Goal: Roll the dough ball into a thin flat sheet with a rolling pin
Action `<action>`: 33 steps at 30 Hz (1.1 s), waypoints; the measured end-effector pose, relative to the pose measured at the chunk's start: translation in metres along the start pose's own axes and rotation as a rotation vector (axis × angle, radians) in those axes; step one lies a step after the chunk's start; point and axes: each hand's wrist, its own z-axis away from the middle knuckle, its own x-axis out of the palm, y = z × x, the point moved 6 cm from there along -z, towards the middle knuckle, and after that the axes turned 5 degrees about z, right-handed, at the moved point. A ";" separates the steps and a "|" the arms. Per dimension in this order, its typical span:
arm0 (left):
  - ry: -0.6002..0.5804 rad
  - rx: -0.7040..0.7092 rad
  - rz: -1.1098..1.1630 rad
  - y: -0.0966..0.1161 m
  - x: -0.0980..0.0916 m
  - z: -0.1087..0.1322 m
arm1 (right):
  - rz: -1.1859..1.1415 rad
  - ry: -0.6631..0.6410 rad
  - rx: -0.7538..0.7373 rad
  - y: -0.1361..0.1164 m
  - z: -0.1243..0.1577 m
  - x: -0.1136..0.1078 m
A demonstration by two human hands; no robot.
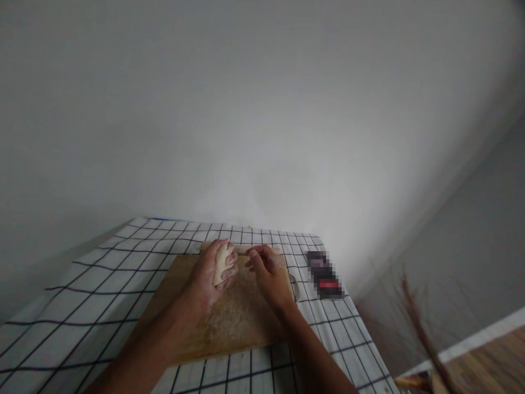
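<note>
My left hand (pixel 219 268) is wrapped round a pale, elongated lump of dough (pixel 222 265), its fingers curled over one side. Flour whitens the skin of that hand. Close on its right, apart from the dough, my right hand (pixel 264 265) has its fingers bent in and the thumb near the fingertips. Whether anything small is between those fingertips cannot be made out. Both hands are above a wooden board (pixel 233 323) dusted with flour. Behind them a wooden rolling pin (pixel 241 249) lies along the board's far edge, partly covered by the hands.
A white cloth with black grid lines (pixel 102 295) covers the table. Right of the board lies a dark pixelated item (pixel 324 276) with a red patch. A metal handle (pixel 294 287) shows at the board's right side. A pale wall (pixel 262 137) rises behind; dry brown stalks (pixel 418 323) stand right.
</note>
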 end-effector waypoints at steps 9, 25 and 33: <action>-0.093 -0.124 0.016 -0.032 0.015 0.008 | 0.161 -0.022 -0.192 -0.025 0.013 0.008; -0.093 0.646 -0.735 0.007 0.038 0.026 | -0.539 0.118 0.251 0.023 -0.006 0.000; 0.145 0.632 -1.002 0.024 0.005 0.010 | -0.874 -0.282 0.445 0.017 0.005 0.038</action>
